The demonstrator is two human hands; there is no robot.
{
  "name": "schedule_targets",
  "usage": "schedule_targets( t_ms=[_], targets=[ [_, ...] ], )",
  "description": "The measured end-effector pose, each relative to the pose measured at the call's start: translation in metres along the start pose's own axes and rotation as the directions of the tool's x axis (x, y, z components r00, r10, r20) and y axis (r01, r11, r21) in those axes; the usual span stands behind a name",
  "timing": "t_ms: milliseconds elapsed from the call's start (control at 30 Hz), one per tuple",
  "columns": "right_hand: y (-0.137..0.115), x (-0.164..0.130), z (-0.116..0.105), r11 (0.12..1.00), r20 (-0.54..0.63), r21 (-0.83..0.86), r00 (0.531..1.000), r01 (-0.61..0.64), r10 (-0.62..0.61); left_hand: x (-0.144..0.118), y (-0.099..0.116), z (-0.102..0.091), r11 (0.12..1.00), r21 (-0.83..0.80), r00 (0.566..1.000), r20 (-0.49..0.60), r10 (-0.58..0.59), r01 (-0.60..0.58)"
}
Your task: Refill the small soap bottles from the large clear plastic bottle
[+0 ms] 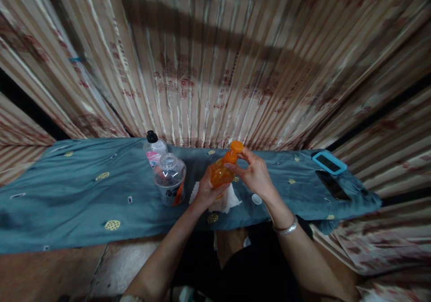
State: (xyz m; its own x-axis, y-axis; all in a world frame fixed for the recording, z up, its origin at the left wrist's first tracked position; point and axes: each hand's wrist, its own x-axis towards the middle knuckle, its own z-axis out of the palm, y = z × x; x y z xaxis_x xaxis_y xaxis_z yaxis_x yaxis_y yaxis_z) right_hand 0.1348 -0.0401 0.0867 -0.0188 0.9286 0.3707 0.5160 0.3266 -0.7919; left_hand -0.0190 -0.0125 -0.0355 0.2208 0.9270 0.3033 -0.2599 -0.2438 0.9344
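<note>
Left hand (206, 189) has a translucent orange plastic bottle (219, 175) wrapped in its grip, down around the body. The bottle's held tilted, top end leaning toward the right hand (254, 172), which has a narrow hold up there: thumb by the neck, fingers against a round, flat orange plastic lid (236, 147). Can't tell if that lid's hinged on or loose.

All this is over a teal cloth with yellow pineapple prints (141, 219), right above a crumpled white paper sheet with a scalloped edge (228, 202). Just right of the paper there's a small white round disc (256, 199). Off to the left, a wide clear plastic jar with a black-and-orange label (171, 185) stands in front of a clear bottle with a pink print and black cap (155, 151); it partly hides that one. Way over on the right, a black phone (332, 185) lies near a bright-blue-framed rectangular device with a dark screen (329, 162).
</note>
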Motion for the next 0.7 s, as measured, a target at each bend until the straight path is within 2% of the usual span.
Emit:
schedule_targets(
  t_ms=[67,167,267,333,500,700],
  targets=[
    [-0.003,0.002,-0.005,1.0,0.021,-0.016,1.0,-0.007,0.007,0.0,0.0,0.0,1.0,0.0,1.0,-0.004,-0.008,0.008],
    [-0.004,0.009,-0.016,0.999,0.141,0.031,0.99,0.016,-0.02,-0.001,0.003,-0.001,1.0,0.026,1.0,0.001,-0.008,0.008],
    [-0.003,0.019,-0.025,0.995,0.281,0.092,0.957,0.045,-0.07,-0.001,0.005,-0.002,0.999,0.038,1.0,0.024,0.007,-0.008],
    [-0.001,0.022,-0.026,0.993,0.327,0.102,0.941,0.052,-0.083,-0.001,0.005,-0.002,0.999,0.034,1.0,0.026,0.008,-0.009],
    [0.01,0.018,-0.015,0.986,0.284,0.163,0.956,0.03,-0.076,0.0,0.001,-0.001,1.0,0.013,1.0,-0.006,0.004,-0.004],
    [0.024,0.01,-0.002,0.954,0.226,0.3,0.972,-0.002,-0.069,0.0,0.003,-0.001,1.0,0.008,1.0,0.006,0.012,-0.012]
  ],
)
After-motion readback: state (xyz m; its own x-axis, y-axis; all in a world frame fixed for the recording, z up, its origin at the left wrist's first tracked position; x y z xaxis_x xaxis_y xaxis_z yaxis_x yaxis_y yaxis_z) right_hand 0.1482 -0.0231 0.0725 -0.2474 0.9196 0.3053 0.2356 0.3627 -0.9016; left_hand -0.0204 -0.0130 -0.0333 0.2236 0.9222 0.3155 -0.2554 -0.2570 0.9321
